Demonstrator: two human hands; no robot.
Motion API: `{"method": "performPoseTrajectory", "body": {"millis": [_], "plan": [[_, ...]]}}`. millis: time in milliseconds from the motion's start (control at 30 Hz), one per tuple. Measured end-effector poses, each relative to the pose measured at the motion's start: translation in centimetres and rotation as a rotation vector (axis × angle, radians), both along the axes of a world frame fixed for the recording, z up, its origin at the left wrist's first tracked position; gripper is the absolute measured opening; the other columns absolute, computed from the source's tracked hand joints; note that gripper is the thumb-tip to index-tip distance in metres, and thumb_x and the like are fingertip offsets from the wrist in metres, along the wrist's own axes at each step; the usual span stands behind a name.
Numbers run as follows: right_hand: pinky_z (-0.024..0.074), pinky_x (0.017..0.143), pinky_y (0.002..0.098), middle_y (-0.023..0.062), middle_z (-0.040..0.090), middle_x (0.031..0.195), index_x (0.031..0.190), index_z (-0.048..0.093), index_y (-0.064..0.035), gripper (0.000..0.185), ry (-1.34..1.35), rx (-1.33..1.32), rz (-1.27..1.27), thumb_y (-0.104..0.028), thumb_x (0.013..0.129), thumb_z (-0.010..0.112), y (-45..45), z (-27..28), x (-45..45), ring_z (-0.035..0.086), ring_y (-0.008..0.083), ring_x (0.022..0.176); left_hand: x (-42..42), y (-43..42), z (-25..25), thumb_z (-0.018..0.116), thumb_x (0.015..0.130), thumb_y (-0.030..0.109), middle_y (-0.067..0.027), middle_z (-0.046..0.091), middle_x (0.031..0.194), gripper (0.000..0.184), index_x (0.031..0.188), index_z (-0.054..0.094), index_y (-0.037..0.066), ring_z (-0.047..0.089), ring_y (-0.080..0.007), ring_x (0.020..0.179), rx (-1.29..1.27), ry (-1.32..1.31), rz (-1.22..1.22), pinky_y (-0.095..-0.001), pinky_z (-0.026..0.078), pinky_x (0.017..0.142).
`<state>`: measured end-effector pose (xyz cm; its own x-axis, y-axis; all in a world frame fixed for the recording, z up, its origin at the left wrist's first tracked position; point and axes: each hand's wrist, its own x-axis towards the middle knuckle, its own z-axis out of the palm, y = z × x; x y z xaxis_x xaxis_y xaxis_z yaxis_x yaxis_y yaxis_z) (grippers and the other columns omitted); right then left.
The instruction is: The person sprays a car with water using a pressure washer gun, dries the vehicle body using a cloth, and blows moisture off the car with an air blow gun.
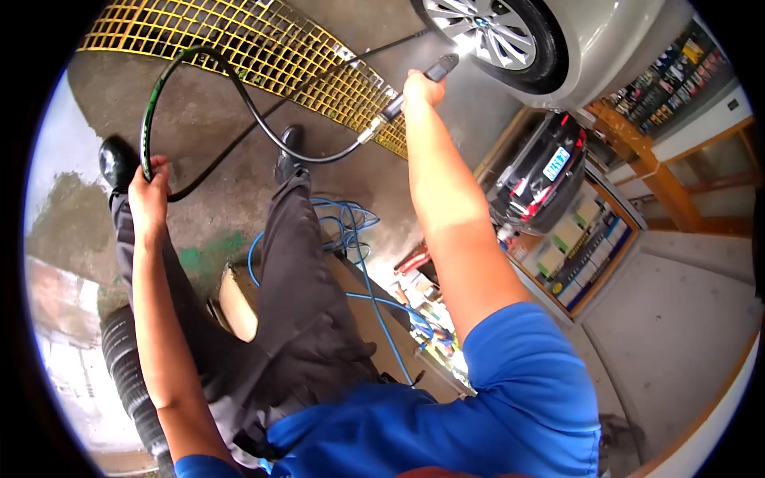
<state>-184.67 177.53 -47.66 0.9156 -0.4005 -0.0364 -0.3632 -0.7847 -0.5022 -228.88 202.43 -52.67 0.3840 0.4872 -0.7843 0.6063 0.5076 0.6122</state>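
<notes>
My right hand (424,89) is wrapped round a black spray wand (392,108), whose tip points at the silver-spoked wheel (488,30) of a light-coloured car. White spray shows between the tip and the wheel. A black hose (239,86) runs from the metal fitting at the wand's rear, loops up and comes down to my left hand (150,185), whose fingers close round it near my shoe.
Yellow grating (215,32) crosses the floor ahead. Blue tubing (351,227) lies coiled beside my leg, near a box (239,303). A ribbed black hose (127,358) lies at the left. A dark car (542,171) and shelves (669,80) stand at the right.
</notes>
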Motion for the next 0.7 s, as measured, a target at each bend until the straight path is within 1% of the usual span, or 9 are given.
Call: {"method": "performPoseTrajectory", "body": {"millis": [67, 133, 167, 267, 300, 400, 467, 633, 700], "plan": [[0.0497, 0.072, 0.0376, 0.0096, 0.065, 0.088, 0.119, 0.054, -0.0009, 0.053, -0.022, -0.047, 0.011, 0.001, 0.069, 0.072, 1.9, -2.3, 0.4, 0.062, 0.0227, 0.075, 0.3, 0.9, -3.2, 0.059, 0.091, 0.012, 0.0046, 0.050, 0.064, 0.018, 0.105, 0.065, 0.004, 0.044, -0.0051, 0.055, -0.028, -0.034, 0.037, -0.0236, 0.036, 0.050], [0.0498, 0.072, 0.0376, 0.0104, 0.065, 0.088, 0.116, 0.055, 0.0001, 0.051, -0.034, -0.091, -0.040, 0.001, 0.068, 0.072, 4.5, -4.2, 0.8, 0.062, 0.0230, 0.074, 0.7, 2.2, -4.8, 0.060, 0.090, 0.012, 0.0045, 0.050, 0.064, 0.019, 0.107, 0.064, 0.004, 0.043, -0.0050, 0.054, -0.018, 0.061, -0.089, -0.0242, 0.035, 0.049], [0.0499, 0.073, 0.0372, 0.0110, 0.066, 0.090, 0.113, 0.055, 0.0000, 0.050, -0.056, -0.133, -0.028, 0.001, 0.067, 0.072, 5.3, -5.2, 0.8, 0.063, 0.0229, 0.076, 0.8, 2.9, -5.3, 0.060, 0.090, 0.012, 0.0039, 0.050, 0.063, 0.019, 0.107, 0.064, 0.005, 0.043, -0.0054, 0.053, -0.045, 0.048, -0.100, -0.0246, 0.035, 0.049], [0.0500, 0.074, 0.0371, 0.0108, 0.066, 0.091, 0.111, 0.056, -0.0012, 0.048, -0.085, -0.243, -0.029, 0.000, 0.066, 0.072, 6.4, -7.5, 0.8, 0.063, 0.0226, 0.077, 1.2, 3.8, -5.0, 0.060, 0.089, 0.013, 0.0019, 0.050, 0.063, 0.018, 0.105, 0.064, 0.005, 0.045, -0.0078, 0.055, -0.085, 0.014, -0.140, -0.0269, 0.038, 0.052], [0.0499, 0.075, 0.0366, 0.0108, 0.066, 0.092, 0.110, 0.056, -0.0022, 0.046, -0.096, -0.244, -0.016, -0.001, 0.067, 0.073, 4.5, -9.2, 2.1, 0.063, 0.0221, 0.078, 0.8, 2.9, -6.1, 0.059, 0.090, 0.011, 0.0065, 0.044, 0.060, 0.019, 0.109, 0.063, 0.006, 0.040, -0.0043, 0.050, -0.019, -0.020, -0.157, -0.0226, 0.033, 0.047], [0.0497, 0.075, 0.0362, 0.0111, 0.066, 0.092, 0.110, 0.056, -0.0023, 0.045, -0.046, -0.256, -0.109, -0.001, 0.067, 0.072, 4.3, -9.8, 1.6, 0.062, 0.0218, 0.077, 1.8, 4.0, -4.6, 0.060, 0.090, 0.012, 0.0053, 0.044, 0.059, 0.020, 0.109, 0.062, 0.005, 0.041, -0.0053, 0.050, -0.094, -0.022, -0.187, -0.0244, 0.034, 0.047], [0.0498, 0.073, 0.0365, 0.0114, 0.066, 0.092, 0.110, 0.056, -0.0020, 0.044, -0.034, -0.239, -0.115, -0.001, 0.068, 0.072, 4.2, -10.2, 1.5, 0.062, 0.0216, 0.077, 2.1, 4.8, -4.2, 0.060, 0.089, 0.012, 0.0049, 0.045, 0.060, 0.020, 0.108, 0.062, 0.005, 0.042, -0.0055, 0.050, -0.102, -0.015, -0.198, -0.0250, 0.035, 0.047], [0.0498, 0.070, 0.0369, 0.0129, 0.066, 0.092, 0.111, 0.054, 0.0003, 0.045, -0.041, -0.310, -0.036, -0.003, 0.070, 0.072, 5.6, -11.3, 2.5, 0.061, 0.0214, 0.077, 2.1, 5.4, -4.5, 0.060, 0.090, 0.011, 0.0053, 0.045, 0.061, 0.020, 0.109, 0.062, 0.005, 0.042, -0.0051, 0.051, -0.176, -0.005, -0.178, -0.0239, 0.034, 0.047], [0.0499, 0.070, 0.0367, 0.0130, 0.065, 0.091, 0.112, 0.054, 0.0003, 0.046, -0.053, -0.283, -0.037, -0.003, 0.070, 0.072, 6.3, -11.7, 3.2, 0.061, 0.0213, 0.076, 2.3, 5.5, -4.6, 0.059, 0.090, 0.009, 0.0060, 0.045, 0.062, 0.019, 0.109, 0.062, 0.005, 0.041, -0.0044, 0.051, -0.186, -0.016, -0.188, -0.0225, 0.033, 0.047]]}}
